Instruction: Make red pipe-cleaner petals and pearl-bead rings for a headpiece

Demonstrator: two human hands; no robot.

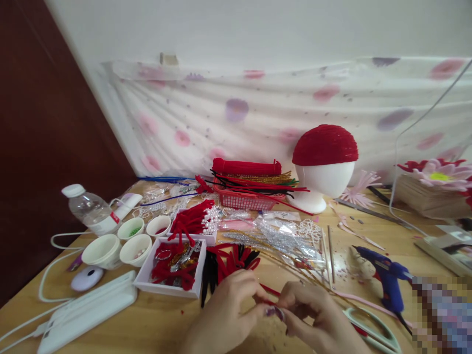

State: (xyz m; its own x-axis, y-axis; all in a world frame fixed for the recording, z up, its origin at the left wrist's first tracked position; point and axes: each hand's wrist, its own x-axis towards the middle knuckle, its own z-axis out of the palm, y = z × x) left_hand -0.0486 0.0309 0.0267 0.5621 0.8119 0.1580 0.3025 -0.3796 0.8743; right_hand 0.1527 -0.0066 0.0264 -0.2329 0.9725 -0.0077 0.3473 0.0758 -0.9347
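My left hand [230,307] and my right hand [313,314] meet low at the front of the wooden table [165,322], fingertips pinched together on a thin red pipe cleaner [271,291] that runs between them. Just beyond my left hand lies a loose pile of red and black pipe cleaners [230,263]. A white tray [173,268] of red craft pieces sits to the left of that pile. Clear packets of silver pipe cleaners [280,238] lie behind my hands.
A foam head with a red cap [324,162] and a red basket of pipe cleaners [247,194] stand at the back. Small white bowls [121,243], a water bottle [90,209] and a white power strip [86,309] are on the left. A blue glue gun [387,280] and scissors [372,327] lie on the right.
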